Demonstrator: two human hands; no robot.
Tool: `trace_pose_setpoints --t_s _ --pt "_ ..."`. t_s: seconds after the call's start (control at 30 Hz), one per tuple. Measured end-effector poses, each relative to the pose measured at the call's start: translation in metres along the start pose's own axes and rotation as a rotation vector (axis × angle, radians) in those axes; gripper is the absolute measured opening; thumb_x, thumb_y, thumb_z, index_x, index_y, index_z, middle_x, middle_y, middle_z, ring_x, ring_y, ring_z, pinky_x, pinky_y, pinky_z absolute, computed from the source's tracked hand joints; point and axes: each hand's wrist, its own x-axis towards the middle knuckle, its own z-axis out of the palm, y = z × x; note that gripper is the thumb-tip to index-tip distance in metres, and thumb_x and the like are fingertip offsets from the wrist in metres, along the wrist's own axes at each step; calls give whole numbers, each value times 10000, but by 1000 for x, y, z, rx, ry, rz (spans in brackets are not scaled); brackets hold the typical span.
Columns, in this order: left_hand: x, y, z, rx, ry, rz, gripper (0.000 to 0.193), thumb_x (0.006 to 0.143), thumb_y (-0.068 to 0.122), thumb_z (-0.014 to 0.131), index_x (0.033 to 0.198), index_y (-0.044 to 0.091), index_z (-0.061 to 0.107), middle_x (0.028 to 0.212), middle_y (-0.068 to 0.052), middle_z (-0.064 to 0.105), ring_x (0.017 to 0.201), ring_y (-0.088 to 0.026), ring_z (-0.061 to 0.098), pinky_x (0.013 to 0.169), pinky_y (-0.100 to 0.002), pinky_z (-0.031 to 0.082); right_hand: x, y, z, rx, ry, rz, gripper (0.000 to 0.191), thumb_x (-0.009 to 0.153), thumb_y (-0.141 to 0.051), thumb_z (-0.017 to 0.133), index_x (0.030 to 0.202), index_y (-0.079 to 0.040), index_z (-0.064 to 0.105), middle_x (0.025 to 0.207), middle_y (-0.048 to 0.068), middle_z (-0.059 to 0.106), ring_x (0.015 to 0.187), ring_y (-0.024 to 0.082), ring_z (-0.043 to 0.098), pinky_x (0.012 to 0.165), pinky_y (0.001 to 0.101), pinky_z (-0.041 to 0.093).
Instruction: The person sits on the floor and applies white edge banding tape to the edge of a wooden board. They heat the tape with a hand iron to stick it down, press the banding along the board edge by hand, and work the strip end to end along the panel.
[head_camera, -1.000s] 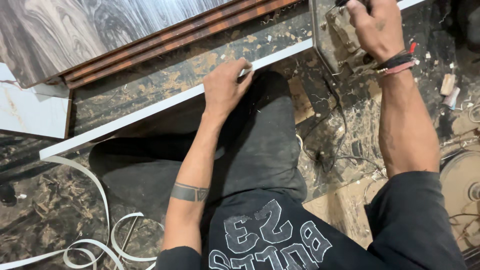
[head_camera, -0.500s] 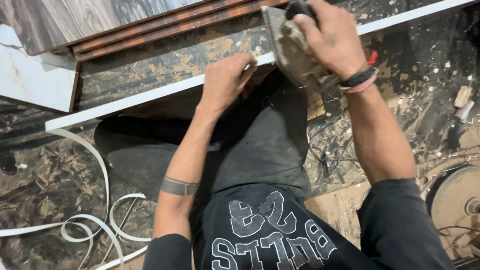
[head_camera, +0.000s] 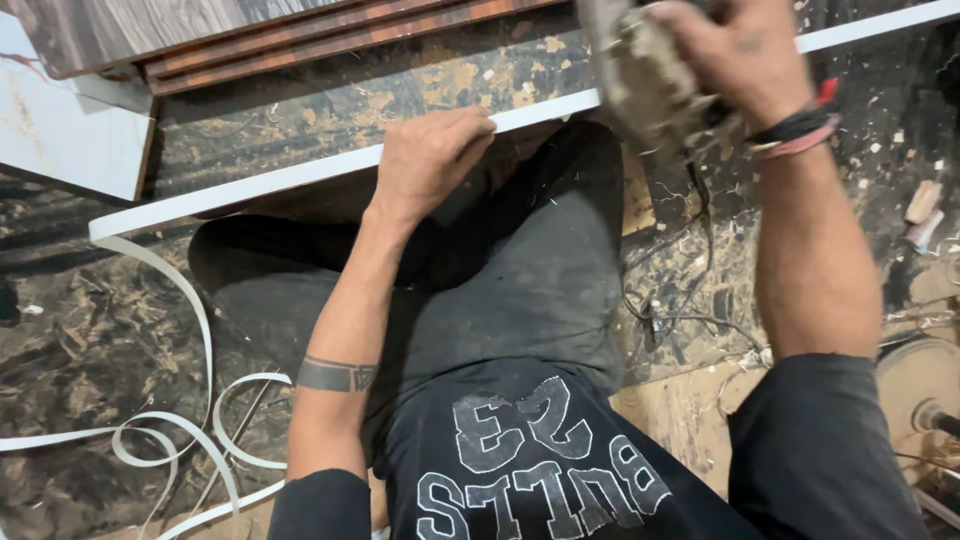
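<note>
A long white board edge (head_camera: 250, 185) runs across the floor in front of me, from lower left to upper right. My left hand (head_camera: 428, 158) presses down on it with the fingers curled over its edge, just above my grey-trousered leg (head_camera: 520, 270). My right hand (head_camera: 745, 60) grips a dusty hand-held power tool (head_camera: 645, 85) held over the board's edge to the right of the left hand; it is blurred. Bands sit on my right wrist. A thin cord (head_camera: 690, 290) hangs down from the tool to the floor.
Dark wood-grain boards with brown edges (head_camera: 300, 45) lie beyond the white edge. A white panel (head_camera: 60, 135) sits at the left. Curled white edge-band strips (head_camera: 190, 430) lie on the dusty marbled floor at lower left. A round machine part (head_camera: 925, 385) is at the right.
My right hand has brought the power tool leftwards along the board edge, closer to my left hand. The left hand stays pressed on the board.
</note>
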Motion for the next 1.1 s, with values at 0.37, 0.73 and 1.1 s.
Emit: trace_pose_setpoints --t_s 0.37,0.73,1.1 --pt "-3 -4 4 -34 -33 -23 124 945 126 770 1021 107 673 1092 -30 752 958 -254 730 768 -370 578 -8 79 -67 44 276 189 307 1094 -223 673 873 -13 631 726 -15 602 613 83 545 551 275 402" --pt "-10 -4 -21 35 -104 -91 111 950 131 768 1014 102 683 1046 -52 740 915 -280 715 749 -386 566 -14 -89 83 -163 54 -294 249 1101 -226 559 1248 -27 591 964 221 690 869 394 692 754 469 513" --pt "-28 -4 -55 93 -43 -117 144 934 116 826 996 92 698 1042 -39 751 953 -241 735 785 -350 575 -17 -107 104 171 -41 -297 311 1071 -271 655 1267 -32 629 958 88 690 844 169 679 753 324 540"
